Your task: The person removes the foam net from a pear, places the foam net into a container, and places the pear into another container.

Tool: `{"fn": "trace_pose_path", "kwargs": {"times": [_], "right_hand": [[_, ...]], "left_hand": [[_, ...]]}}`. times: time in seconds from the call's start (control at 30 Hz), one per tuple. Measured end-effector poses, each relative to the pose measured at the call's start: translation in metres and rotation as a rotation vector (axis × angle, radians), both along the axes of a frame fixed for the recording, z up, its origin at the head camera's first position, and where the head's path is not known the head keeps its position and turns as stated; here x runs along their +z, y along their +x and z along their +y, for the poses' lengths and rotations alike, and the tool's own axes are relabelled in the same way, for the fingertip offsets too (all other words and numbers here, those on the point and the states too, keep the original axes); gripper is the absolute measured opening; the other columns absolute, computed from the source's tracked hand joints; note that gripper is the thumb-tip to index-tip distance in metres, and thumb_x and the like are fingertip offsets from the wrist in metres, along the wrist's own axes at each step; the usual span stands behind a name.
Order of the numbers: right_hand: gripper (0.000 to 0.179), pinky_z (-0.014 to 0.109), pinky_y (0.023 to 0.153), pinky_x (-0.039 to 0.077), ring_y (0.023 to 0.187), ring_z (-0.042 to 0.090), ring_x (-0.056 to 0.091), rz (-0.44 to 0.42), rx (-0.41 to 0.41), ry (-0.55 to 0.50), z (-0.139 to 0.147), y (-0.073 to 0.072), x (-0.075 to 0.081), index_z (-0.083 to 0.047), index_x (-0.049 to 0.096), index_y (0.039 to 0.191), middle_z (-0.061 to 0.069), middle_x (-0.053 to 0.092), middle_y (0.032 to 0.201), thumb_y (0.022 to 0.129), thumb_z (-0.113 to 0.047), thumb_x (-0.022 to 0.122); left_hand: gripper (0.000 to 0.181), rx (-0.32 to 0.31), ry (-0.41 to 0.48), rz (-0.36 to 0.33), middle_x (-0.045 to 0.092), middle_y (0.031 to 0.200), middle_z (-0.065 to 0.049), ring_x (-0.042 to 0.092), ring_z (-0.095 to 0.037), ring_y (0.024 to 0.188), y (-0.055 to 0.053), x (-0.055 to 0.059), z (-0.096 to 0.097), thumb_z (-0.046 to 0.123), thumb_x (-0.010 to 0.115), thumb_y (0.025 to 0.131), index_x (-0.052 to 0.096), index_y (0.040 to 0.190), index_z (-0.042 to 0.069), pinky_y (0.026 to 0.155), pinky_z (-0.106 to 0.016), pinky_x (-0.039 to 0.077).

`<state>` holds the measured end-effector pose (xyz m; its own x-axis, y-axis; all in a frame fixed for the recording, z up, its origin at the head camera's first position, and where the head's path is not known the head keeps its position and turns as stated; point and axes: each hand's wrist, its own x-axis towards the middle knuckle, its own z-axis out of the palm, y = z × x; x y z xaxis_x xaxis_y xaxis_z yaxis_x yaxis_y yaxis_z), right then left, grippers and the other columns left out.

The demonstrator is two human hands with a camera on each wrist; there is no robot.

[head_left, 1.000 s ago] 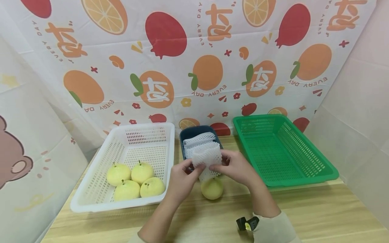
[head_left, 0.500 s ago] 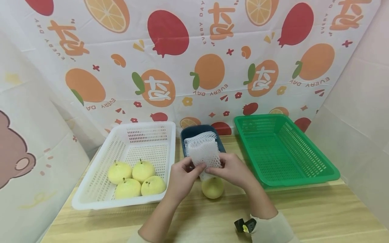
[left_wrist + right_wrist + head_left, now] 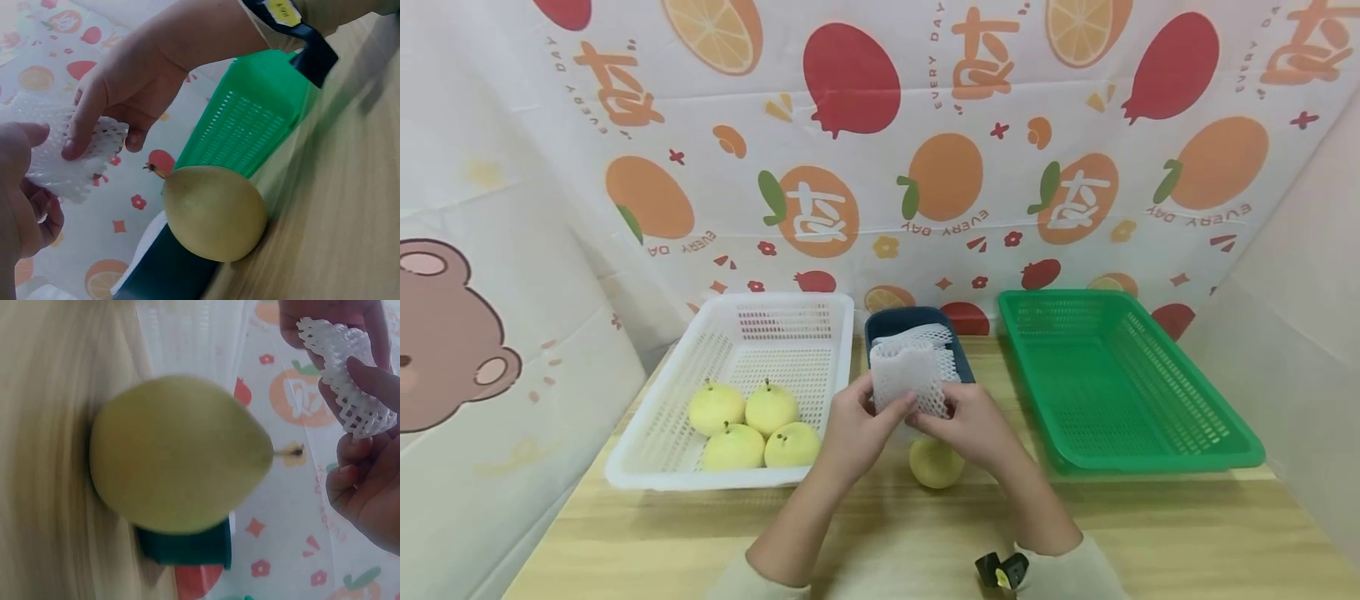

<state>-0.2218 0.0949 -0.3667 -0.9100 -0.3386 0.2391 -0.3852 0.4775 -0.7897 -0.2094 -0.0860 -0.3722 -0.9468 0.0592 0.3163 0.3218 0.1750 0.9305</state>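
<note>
A white foam net sleeve [image 3: 904, 379] is held up between both hands in the head view. My left hand [image 3: 859, 429] pinches its left side, thumb in front; my right hand [image 3: 973, 425] pinches the right side the same way. Both wrist views show the netting [image 3: 350, 375] gripped above the table. Just below the hands, a yellow pear [image 3: 936, 463] stands on the table by itself, its stem up in the right wrist view. Behind the hands, a dark blue box [image 3: 901, 318] holds more folded foam nets [image 3: 936, 335]; its near part is hidden.
At left stands a white basket [image 3: 647, 450] with several yellow pears [image 3: 735, 446] in its near part. A green basket [image 3: 1138, 462] stands at right. A fruit-print cloth [image 3: 880, 100] hangs behind the wooden table [image 3: 887, 550].
Both hands have lowered the foam net slightly, and it now stands flatter and more upright between them. The head view has swung a little to the left. The lone pear stays put.
</note>
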Motion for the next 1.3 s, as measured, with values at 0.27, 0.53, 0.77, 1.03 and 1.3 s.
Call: {"fn": "trace_pose_path", "kwargs": {"times": [0.27,0.53,0.77,1.03,1.3], "right_hand": [[0.014,0.023,0.050,0.045,0.061,0.013,0.051,-0.002,-0.024,-0.073,-0.013,-0.007,-0.004,-0.017,0.068,0.096,-0.004,0.058,0.071,0.090,-0.028,0.073],[0.022,0.026,0.062,0.050,0.075,0.018,0.055,-0.014,-0.027,-0.094,0.000,-0.026,0.004,-0.012,0.071,0.109,0.002,0.069,0.094,0.087,-0.012,0.069],[0.034,0.033,0.076,0.058,0.093,0.022,0.062,-0.105,0.046,-0.083,0.008,-0.039,0.005,-0.016,0.068,0.121,0.005,0.068,0.114,0.087,-0.021,0.073],[0.045,0.038,0.079,0.059,0.095,0.029,0.064,-0.228,0.071,-0.260,0.021,-0.057,0.004,-0.013,0.063,0.124,0.013,0.064,0.118,0.082,-0.017,0.080],[0.040,0.029,0.078,0.056,0.095,0.025,0.063,-0.182,-0.087,-0.357,0.037,-0.077,0.000,-0.009,0.064,0.120,0.013,0.066,0.114,0.084,-0.018,0.079]], "left_hand": [[0.028,0.096,0.082,0.000,0.074,0.100,-0.010,0.071,-0.019,0.087,-0.010,0.001,-0.011,0.026,0.076,0.088,0.072,0.108,0.008,0.071,-0.028,0.060],[0.030,0.138,0.141,-0.016,0.072,0.102,-0.009,0.067,-0.017,0.082,-0.014,-0.002,-0.016,0.023,0.076,0.087,0.068,0.114,0.010,0.070,-0.027,0.058],[0.026,0.163,0.232,-0.016,0.070,0.101,-0.012,0.066,-0.012,0.083,-0.016,-0.004,-0.013,0.009,0.075,0.085,0.068,0.109,0.003,0.070,-0.024,0.057],[0.030,0.166,0.388,-0.025,0.068,0.105,-0.015,0.066,-0.013,0.089,-0.015,-0.006,-0.001,0.001,0.074,0.085,0.062,0.112,-0.003,0.075,-0.024,0.058],[0.052,0.092,0.279,-0.080,0.065,0.118,-0.012,0.061,-0.023,0.107,-0.016,-0.008,0.007,0.011,0.073,0.089,0.050,0.136,0.010,0.081,-0.023,0.054]]}}
